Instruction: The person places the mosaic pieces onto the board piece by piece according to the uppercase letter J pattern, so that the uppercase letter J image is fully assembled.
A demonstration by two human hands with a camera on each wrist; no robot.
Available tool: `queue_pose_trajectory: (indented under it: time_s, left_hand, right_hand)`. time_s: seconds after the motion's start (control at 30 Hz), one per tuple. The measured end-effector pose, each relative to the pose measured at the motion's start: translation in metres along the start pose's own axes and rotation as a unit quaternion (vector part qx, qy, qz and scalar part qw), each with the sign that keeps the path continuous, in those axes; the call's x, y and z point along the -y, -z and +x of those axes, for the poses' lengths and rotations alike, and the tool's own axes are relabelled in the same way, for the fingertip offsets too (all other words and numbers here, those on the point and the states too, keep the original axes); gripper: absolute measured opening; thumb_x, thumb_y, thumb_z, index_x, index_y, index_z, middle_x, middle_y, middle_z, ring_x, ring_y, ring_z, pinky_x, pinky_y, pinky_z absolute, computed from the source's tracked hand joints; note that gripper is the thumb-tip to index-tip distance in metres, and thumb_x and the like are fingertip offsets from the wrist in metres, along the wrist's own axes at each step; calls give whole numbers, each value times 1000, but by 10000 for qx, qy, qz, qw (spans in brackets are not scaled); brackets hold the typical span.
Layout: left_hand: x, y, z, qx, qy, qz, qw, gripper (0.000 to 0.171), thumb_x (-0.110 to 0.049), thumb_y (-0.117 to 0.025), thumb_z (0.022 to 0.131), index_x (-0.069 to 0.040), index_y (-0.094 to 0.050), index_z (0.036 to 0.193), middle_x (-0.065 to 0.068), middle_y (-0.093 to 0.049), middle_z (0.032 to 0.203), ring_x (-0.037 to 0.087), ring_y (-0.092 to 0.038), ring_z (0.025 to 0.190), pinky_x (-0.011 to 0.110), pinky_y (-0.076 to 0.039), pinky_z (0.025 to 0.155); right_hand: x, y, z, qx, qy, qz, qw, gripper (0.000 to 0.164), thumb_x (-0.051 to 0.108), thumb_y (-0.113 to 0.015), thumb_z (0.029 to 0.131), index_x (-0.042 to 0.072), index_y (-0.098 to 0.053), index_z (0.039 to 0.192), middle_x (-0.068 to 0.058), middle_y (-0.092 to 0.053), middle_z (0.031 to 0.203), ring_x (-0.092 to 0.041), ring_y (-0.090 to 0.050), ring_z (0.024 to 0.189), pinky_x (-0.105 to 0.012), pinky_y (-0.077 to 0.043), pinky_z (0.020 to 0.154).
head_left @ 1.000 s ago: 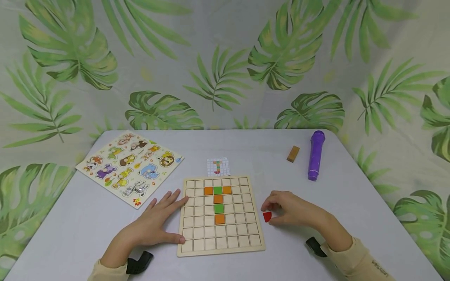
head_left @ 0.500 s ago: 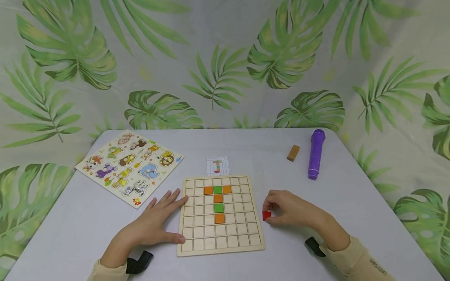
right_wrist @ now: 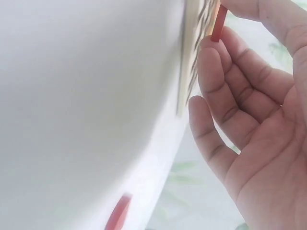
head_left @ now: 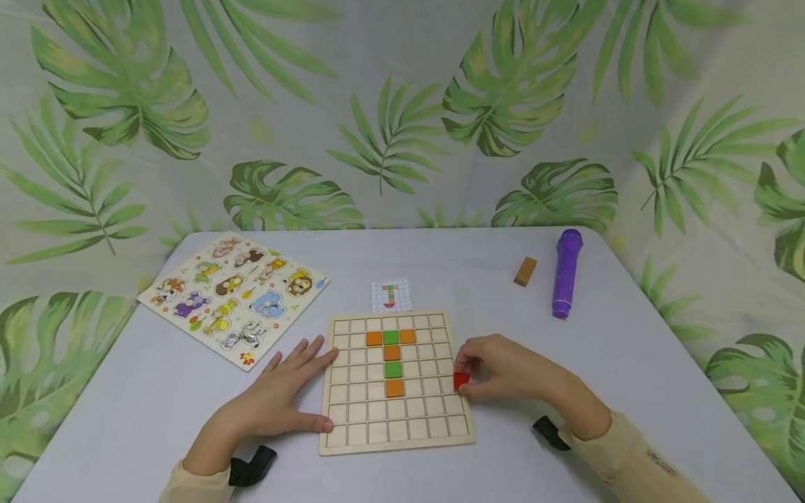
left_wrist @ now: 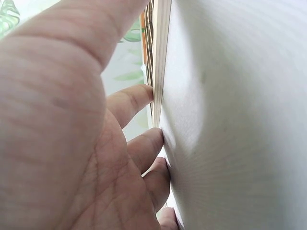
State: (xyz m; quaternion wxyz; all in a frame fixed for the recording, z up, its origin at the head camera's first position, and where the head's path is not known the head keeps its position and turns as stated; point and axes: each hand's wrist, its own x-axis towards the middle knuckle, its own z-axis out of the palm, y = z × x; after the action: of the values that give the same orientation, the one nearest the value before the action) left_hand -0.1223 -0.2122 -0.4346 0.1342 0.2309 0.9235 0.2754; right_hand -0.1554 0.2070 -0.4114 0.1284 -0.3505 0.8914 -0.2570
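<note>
A wooden grid board lies mid-table, with orange tiles and green tiles forming a T on it. My left hand is spread along the board's left edge, thumb and index fingertip on its rim. Between thumb and fingers, my right hand pinches a red tile at the board's right edge. The right wrist view shows this red tile edge-on beside the board. A second red piece lies on the table in that view; the head view does not show it.
A small printed grid card lies just behind the board. At the left back is an animal puzzle board. A small wooden block and a purple microphone lie at the right back.
My right hand has moved left with the pinched red tile, from the table beside the board to the board's right edge. My left hand has stayed on the board.
</note>
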Motion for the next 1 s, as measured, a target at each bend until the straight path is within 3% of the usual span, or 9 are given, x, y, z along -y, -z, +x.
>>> queue_pose_trajectory:
  time_s: [0.67,1.0]
  left_hand:
    - [0,2,0,-59,-49,59,10000,116,-70,-87,75,-21,-38,169,16,-21,180,50,-14,166,79,-6,127]
    - [0,0,0,-3,16,38,10000,116,-70,-87,75,-22,-37,169,16,-20,180,50,-13,166,79,-6,128]
  right_hand:
    - [53,-27,51,498,342,-261,9978,12,27,-84,92,21,-74,97,10,-67,89,-2,-55,80,-17,-51,75]
    - [65,-38,60,621,808,-623,9928,16,25,-85,94,15,-78,104,10,-65,89,2,-52,79,-12,-48,74]
